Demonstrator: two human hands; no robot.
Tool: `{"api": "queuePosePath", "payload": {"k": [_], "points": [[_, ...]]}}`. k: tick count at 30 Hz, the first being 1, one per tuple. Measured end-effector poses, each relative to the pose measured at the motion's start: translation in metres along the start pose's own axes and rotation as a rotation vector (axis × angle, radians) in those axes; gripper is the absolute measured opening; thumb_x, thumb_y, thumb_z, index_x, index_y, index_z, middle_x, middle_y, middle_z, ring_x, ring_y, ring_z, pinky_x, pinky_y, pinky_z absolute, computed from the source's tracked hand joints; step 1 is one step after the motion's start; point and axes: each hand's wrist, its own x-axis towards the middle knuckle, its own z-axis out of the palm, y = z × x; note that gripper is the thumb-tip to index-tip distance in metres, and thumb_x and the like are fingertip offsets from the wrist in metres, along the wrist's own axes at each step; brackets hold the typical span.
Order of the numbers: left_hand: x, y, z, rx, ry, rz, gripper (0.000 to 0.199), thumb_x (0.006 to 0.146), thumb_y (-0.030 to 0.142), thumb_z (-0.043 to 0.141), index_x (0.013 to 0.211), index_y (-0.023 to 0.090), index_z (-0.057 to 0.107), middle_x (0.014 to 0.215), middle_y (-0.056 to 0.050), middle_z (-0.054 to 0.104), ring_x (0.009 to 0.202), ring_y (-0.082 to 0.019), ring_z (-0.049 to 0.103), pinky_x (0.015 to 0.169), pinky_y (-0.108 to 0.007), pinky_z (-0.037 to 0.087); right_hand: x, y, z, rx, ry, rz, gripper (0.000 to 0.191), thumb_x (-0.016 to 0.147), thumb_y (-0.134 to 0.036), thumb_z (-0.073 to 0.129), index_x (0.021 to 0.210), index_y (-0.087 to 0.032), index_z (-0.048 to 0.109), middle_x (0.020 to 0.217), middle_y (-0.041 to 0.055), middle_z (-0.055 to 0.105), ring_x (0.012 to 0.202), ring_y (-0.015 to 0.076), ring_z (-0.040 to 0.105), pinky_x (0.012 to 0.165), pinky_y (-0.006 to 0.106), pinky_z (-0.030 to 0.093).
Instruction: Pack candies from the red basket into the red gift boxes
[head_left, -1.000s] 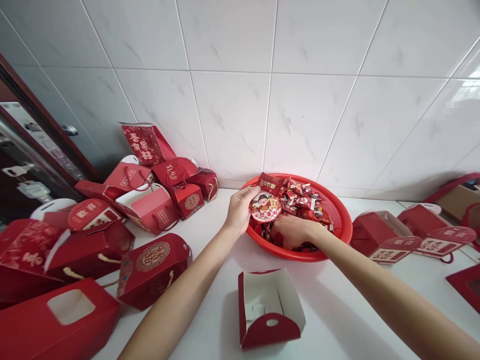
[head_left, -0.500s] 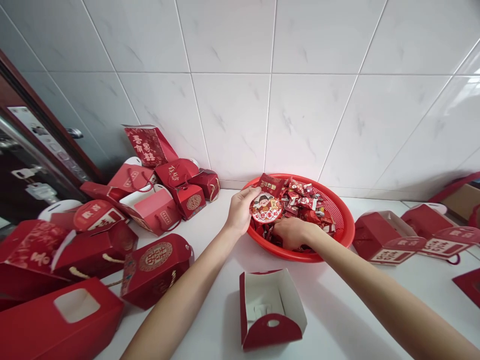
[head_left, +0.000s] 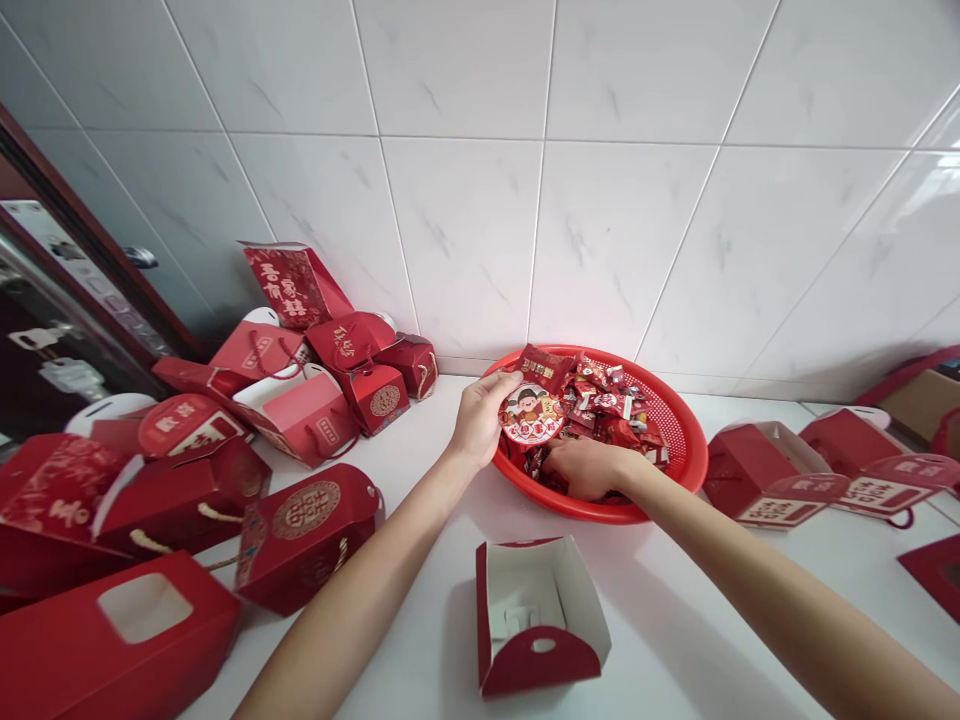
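Note:
A red plastic basket (head_left: 691, 455) holds many small red-wrapped candies (head_left: 606, 402). At its left rim, my left hand (head_left: 480, 415) pinches a round red packet (head_left: 532, 414) with a cartoon figure on it; a dark red wrapped packet (head_left: 546, 366) shows just behind. My right hand (head_left: 589, 467) reaches down into the front of the basket among the candies, its fingertips hidden there. In front of the basket stands an open red box (head_left: 544, 665) with a white inside and no candy visible in it.
Many red gift boxes (head_left: 307, 520) crowd the left side, some stacked against the tiled wall (head_left: 465, 240). Two more boxes (head_left: 780, 475) stand right of the basket. A dark door frame with keys (head_left: 71, 375) is at the far left.
The view has shifted slightly. My right hand has moved a little to the left within the candies; my left hand keeps the round packet in nearly the same place.

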Motion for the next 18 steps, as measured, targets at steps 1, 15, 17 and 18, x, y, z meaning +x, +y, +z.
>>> {"api": "queuePosePath", "payload": {"k": [1,15,17,18], "points": [[0.000,0.000,0.000,-0.001,0.000,-0.001,0.031,0.054,0.040,0.092,0.064,0.017,0.073,0.063,-0.001,0.071,0.063,-0.018,0.066,0.067,-0.031,0.053,0.000,0.000,0.001,0.002,0.004,-0.009,0.037,0.077,-0.012,0.060,0.111,-0.013,0.074,0.120,0.0178,0.065,0.103,0.0336,0.066,0.078,0.035,0.048],[-0.001,0.001,0.000,0.016,-0.019,0.001,0.031,0.058,0.041,0.091,0.068,0.017,0.074,0.067,-0.002,0.072,0.065,-0.019,0.068,0.069,-0.032,0.053,0.003,0.018,-0.003,0.199,-0.062,-0.213,0.061,0.067,-0.004,0.058,0.125,-0.018,0.073,0.109,0.0077,0.071,0.094,0.0239,0.065,0.080,0.028,0.050],[-0.001,0.001,0.000,0.016,-0.017,0.005,0.031,0.058,0.041,0.090,0.067,0.017,0.073,0.066,-0.001,0.072,0.065,-0.019,0.068,0.068,-0.032,0.053,0.003,0.023,-0.003,0.262,-0.061,-0.272,0.058,0.068,-0.005,0.058,0.122,-0.015,0.074,0.108,0.0075,0.072,0.094,0.0232,0.064,0.081,0.028,0.050],[-0.001,0.001,0.000,0.014,-0.014,0.006,0.031,0.057,0.041,0.091,0.066,0.017,0.073,0.066,-0.001,0.072,0.065,-0.019,0.068,0.068,-0.031,0.053,0.002,0.025,-0.002,0.302,-0.054,-0.301,0.055,0.068,-0.007,0.059,0.121,-0.013,0.073,0.110,0.0079,0.073,0.096,0.0232,0.064,0.083,0.028,0.049]]}}
